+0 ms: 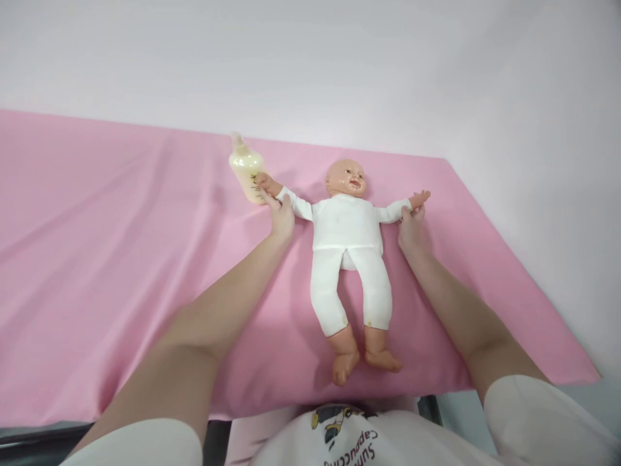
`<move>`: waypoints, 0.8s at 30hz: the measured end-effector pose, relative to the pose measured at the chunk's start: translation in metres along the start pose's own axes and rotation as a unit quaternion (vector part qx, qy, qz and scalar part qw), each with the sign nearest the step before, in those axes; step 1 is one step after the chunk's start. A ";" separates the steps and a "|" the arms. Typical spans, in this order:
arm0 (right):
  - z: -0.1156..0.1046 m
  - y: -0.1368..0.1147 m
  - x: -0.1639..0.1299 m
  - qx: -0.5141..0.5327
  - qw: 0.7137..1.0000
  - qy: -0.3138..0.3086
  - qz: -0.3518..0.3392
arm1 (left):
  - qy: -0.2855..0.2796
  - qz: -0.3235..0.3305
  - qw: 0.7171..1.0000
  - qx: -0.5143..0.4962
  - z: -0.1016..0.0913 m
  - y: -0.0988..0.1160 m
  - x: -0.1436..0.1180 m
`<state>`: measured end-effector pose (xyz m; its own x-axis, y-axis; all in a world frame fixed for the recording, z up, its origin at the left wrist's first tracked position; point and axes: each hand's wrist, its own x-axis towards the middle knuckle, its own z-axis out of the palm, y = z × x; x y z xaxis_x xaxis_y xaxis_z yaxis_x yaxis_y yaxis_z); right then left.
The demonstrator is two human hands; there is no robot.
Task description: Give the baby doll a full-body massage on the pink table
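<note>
1. Head view: a plastic baby doll in a white cloth suit [347, 249] lies face up on the pink sheet covering the tabletop [121, 259], arms spread wide.
2. Left hand [281, 217] grips the doll's outstretched arm at the wrist, fingers closed around it.
3. Right hand [411, 228] pinches the doll's other wrist from below.
4. A pale yellow plastic baby bottle [246, 169] lies touching the doll's hand, just beyond the left hand.
5. Both of the doll's bare feet point toward the person.
</note>
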<state>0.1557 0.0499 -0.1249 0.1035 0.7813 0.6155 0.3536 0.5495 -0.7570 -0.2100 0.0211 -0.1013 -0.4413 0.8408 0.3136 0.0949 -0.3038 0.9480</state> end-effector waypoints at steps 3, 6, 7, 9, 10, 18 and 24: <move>0.003 -0.039 0.000 0.027 0.999 0.023 0.009 | -0.036 0.071 0.996 0.037 0.003 0.007 -0.008; 0.006 -0.068 -0.002 0.032 0.998 -0.046 -0.041 | -0.108 0.145 0.979 0.092 0.006 0.016 -0.017; 0.007 -0.072 -0.003 0.026 0.996 -0.068 -0.045 | -0.134 0.163 0.971 0.112 0.007 0.018 -0.020; 0.010 -0.072 -0.006 0.000 0.992 -0.117 -0.052 | -0.186 0.187 0.951 0.159 0.011 0.022 -0.025; 0.012 -0.070 -0.007 -0.017 0.988 -0.145 -0.058 | -0.212 0.195 0.940 0.183 0.012 0.024 -0.027; 0.017 -0.060 -0.011 -0.046 0.982 -0.177 -0.053 | -0.239 0.209 0.920 0.231 0.017 0.023 -0.031; 0.012 -0.062 -0.004 0.000 0.997 -0.068 -0.047 | -0.128 0.183 0.965 0.134 0.008 0.008 -0.021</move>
<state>0.1226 0.0163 -0.0831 -0.0571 0.7593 0.6482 0.3558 0.6221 -0.6974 -0.1933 0.0047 -0.1002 -0.1027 0.7923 0.6014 0.4460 -0.5038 0.7398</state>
